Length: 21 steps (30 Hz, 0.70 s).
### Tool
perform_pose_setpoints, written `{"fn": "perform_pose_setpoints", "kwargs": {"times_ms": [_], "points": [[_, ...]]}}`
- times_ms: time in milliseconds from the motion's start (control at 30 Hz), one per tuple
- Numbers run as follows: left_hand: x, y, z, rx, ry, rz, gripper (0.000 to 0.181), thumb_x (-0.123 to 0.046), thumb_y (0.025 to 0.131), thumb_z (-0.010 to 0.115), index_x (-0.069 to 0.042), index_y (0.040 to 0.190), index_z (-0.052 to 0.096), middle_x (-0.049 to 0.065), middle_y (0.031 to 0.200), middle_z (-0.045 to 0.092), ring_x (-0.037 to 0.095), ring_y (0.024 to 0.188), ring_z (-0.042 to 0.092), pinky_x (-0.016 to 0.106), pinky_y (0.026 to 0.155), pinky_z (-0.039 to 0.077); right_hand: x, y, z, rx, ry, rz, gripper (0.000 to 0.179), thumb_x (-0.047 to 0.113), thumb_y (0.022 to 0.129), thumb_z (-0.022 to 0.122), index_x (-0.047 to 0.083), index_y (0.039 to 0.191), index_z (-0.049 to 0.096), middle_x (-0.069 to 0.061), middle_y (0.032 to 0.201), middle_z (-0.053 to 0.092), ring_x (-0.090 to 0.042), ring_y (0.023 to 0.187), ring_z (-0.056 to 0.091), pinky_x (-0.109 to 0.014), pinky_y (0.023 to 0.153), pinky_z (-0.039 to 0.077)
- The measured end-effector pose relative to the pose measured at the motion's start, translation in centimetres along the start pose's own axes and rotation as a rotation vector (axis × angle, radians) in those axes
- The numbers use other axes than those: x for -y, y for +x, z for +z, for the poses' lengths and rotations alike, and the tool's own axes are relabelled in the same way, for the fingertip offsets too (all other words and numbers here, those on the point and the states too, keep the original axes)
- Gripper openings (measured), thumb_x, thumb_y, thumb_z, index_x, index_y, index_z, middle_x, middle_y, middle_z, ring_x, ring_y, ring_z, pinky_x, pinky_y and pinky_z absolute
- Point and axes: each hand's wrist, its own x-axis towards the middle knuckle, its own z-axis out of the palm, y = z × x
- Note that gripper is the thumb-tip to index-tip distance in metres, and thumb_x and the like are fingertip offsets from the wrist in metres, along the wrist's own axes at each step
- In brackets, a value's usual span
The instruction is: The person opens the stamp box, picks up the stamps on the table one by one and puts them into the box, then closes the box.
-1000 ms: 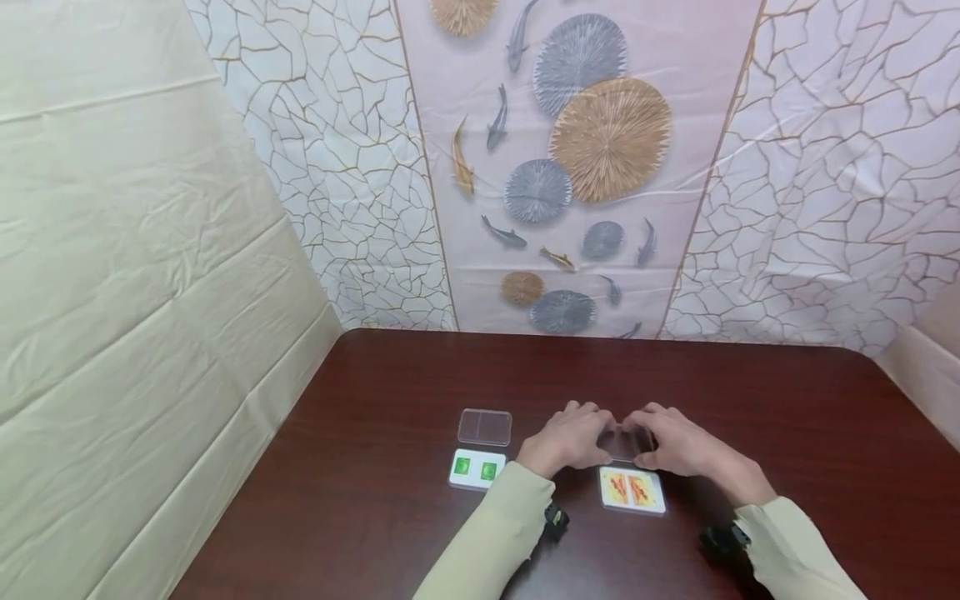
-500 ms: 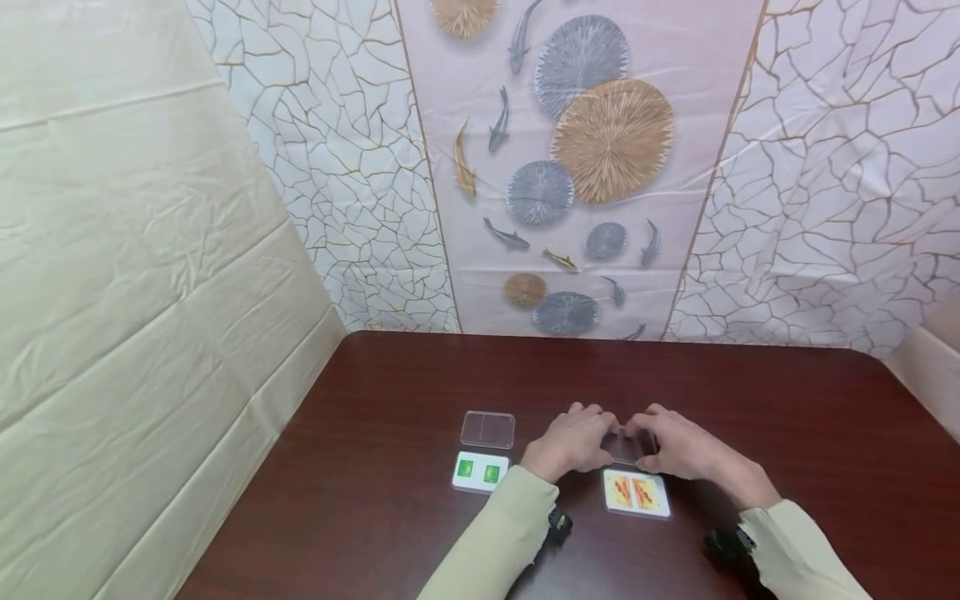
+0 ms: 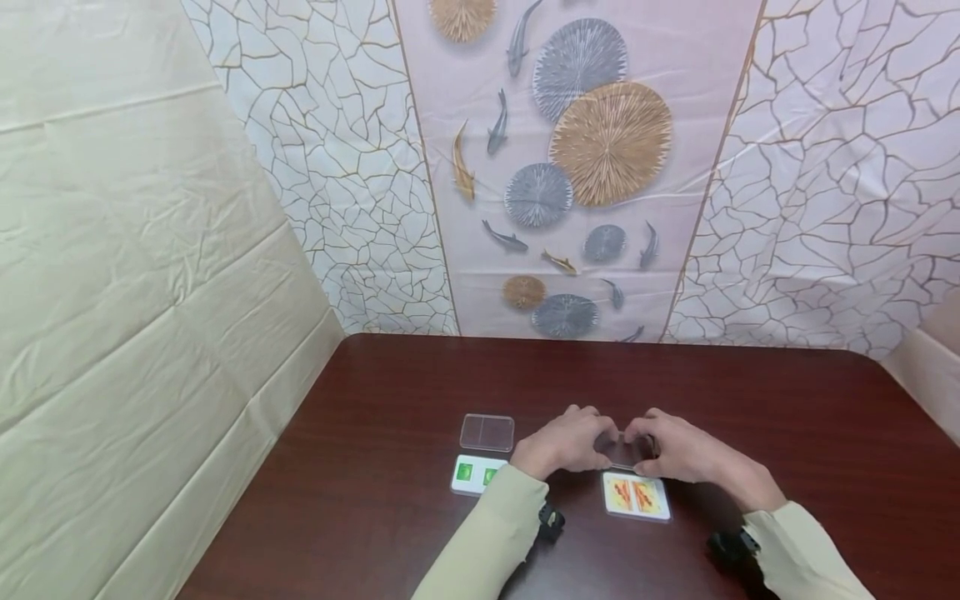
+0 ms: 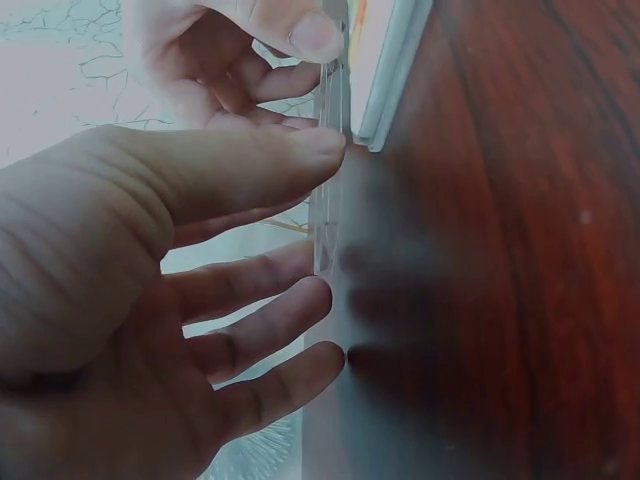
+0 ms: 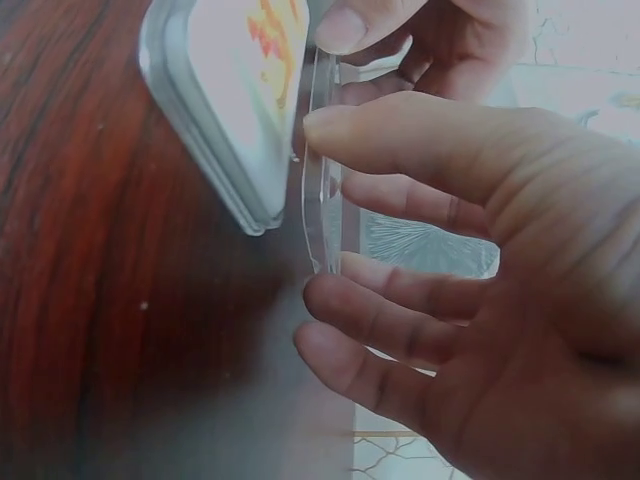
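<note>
A thin clear plastic lid (image 3: 622, 452) spans the gap between both hands, just behind a clear case (image 3: 636, 497) with a white card printed in orange and yellow. My left hand (image 3: 567, 442) pinches the lid's left side, thumb on the near edge, fingers at the far edge. On the other side my right hand (image 3: 684, 447) holds it the same way. The left wrist view shows the lid (image 4: 325, 215) edge-on, close over the table; the right wrist view shows the lid (image 5: 320, 210) beside the printed card's case (image 5: 235, 120).
Left of the hands lies a second case (image 3: 465, 475) with two green pictures, partly covered by the left sleeve (image 3: 487, 533). Behind it a second clear lid (image 3: 487, 432) lies flat. The dark red wooden table (image 3: 360, 500) ends at a patterned cloth backdrop (image 3: 375, 250).
My left hand has shifted slightly left, and a little more of the lid shows between the hands. Both hands keep hold of it. The cases and the other lid lie as before.
</note>
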Motion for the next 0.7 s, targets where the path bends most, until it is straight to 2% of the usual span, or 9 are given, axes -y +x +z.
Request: {"fn": "perform_pose_setpoints", "kwargs": {"times_ms": [367,700], "points": [[-0.5,-0.9,-0.5,0.030,-0.009,0.029,0.038,-0.037,0.087,0.074,-0.036,0.123,0.063,-0.012,0.121,0.057,0.008,0.108,0.048,0.019,0.089,0.043,1.1,-0.9,-0.6,0.057,0.030,-0.016,0.036,0.017,0.073,0.083,0.019,0.105,0.066,-0.004,0.098,0.053,-0.015,0.078,0.049,-0.024,0.062,0.041],[-2.0,-1.6,-1.0,0.073,-0.004,0.037,0.034,-0.036,0.086,0.075,-0.037,0.118,0.063,-0.013,0.117,0.056,0.006,0.106,0.050,0.020,0.088,0.045,1.7,-2.3,-1.1,0.068,0.006,-0.073,0.033,0.017,0.072,0.082,0.019,0.100,0.063,-0.004,0.095,0.051,-0.012,0.074,0.047,-0.023,0.061,0.039]]}}
